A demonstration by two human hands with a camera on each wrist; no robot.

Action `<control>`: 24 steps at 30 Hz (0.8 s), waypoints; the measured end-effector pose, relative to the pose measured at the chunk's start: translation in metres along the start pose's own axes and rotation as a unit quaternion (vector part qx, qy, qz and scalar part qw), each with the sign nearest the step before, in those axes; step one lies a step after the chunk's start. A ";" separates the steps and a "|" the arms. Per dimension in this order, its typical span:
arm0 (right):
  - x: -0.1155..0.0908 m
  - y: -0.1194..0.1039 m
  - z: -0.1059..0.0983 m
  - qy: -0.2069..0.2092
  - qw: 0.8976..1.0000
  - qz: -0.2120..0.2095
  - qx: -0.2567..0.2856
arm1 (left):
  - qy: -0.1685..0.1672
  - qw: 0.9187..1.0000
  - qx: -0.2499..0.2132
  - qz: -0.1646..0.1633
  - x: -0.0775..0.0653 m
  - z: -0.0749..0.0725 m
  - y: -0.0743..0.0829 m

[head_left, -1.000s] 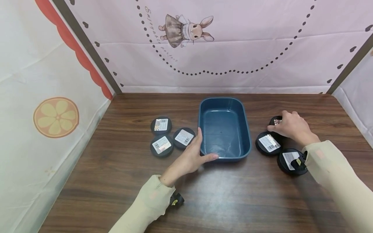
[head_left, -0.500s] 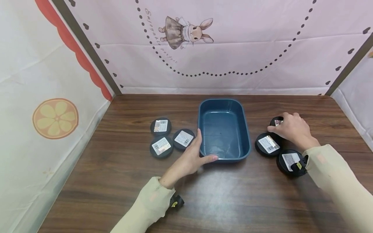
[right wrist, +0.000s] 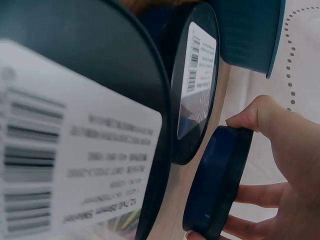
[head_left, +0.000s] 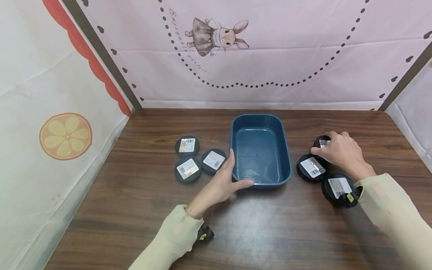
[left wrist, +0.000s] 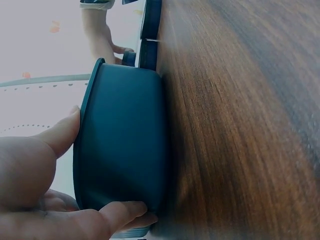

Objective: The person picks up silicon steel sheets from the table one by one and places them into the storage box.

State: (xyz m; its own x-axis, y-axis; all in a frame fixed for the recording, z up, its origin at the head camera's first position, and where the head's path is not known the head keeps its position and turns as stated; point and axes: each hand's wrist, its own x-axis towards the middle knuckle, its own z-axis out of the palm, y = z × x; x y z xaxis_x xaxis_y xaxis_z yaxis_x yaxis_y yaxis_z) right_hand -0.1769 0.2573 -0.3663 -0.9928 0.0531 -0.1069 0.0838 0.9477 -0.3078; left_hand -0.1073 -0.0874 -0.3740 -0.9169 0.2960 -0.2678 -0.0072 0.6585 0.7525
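Observation:
A dark blue rectangular plastic bin point(head_left: 260, 153) stands on the table. At its near left corner rests my left hand point(head_left: 219, 180), the thumb along the front rim and the fingers against the left wall; the left wrist view shows the fingertips touching that wall. My right hand point(head_left: 342, 152) pinches a flat round black case point(right wrist: 215, 182) by its edge, thumb on one side and fingers on the other. In the head view the hand covers part of this case. Just nearer lie two more labelled round cases point(head_left: 312, 167), at the right of the bin.
Several round cases with white barcode labels point(head_left: 188, 169) are grouped left of the bin, near my left fingers. Wood-grain tabletop point(head_left: 256, 232) runs in front of the bin. A pink printed cloth point(head_left: 287, 63) hangs behind the table's back edge.
My right hand has stayed at the far case, with its wrist shifted slightly nearer and to the right. The left hand and the bin look the same.

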 end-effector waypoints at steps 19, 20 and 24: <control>-0.014 -0.015 0.002 0.016 1.000 -0.017 -0.006 | 0.004 1.000 -0.010 0.000 0.000 0.000 -0.001; -0.014 -0.016 0.002 0.017 1.000 -0.019 -0.006 | 0.004 1.000 -0.010 0.001 0.000 0.000 -0.001; -0.017 -0.018 0.002 0.025 0.999 -0.026 -0.004 | 0.004 1.000 -0.008 0.005 -0.001 0.000 -0.001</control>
State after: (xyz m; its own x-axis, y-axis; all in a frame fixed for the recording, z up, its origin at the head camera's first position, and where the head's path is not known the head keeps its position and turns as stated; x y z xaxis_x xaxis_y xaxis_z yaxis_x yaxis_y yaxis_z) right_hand -0.1616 0.2384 -0.3608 -0.9988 0.0196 -0.0440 0.0321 0.9519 -0.3047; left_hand -0.1062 -0.0884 -0.3748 -0.9201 0.2963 -0.2561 -0.0055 0.6440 0.7650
